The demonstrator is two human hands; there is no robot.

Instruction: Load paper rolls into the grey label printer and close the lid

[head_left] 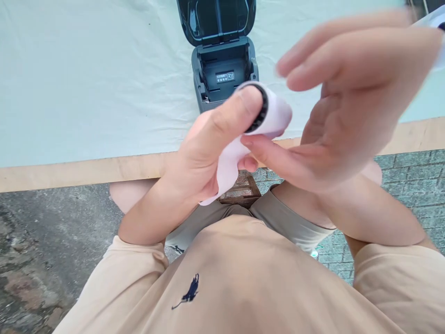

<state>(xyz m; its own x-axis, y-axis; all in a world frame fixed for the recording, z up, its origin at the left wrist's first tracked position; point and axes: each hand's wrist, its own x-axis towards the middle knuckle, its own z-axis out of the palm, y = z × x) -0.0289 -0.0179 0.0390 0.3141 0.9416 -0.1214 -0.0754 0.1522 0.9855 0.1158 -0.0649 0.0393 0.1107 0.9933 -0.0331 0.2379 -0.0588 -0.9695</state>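
A roll of white paper (pixel 276 109) with a black ridged core is gripped in my left hand (pixel 210 139), whose thumb presses at the core's opening. The loose end of the paper hangs down past my left palm toward the wrist. My right hand (pixel 347 97) is raised to the right of the roll, slightly blurred, with its fingers stretched out and apart from the thumb. Its thumb tip is at the paper just below the roll; whether it touches I cannot tell. Behind the roll stands a dark label printer (pixel 224 69) with its lid up and its inner compartment showing.
The printer rests on a table with a pale, wrinkled cover (pixel 104 83) and a wooden front edge (pixel 83 174). A white and dark item (pixel 440 28) shows partly at the far right. Below are my legs, part of a wooden seat, and stone paving.
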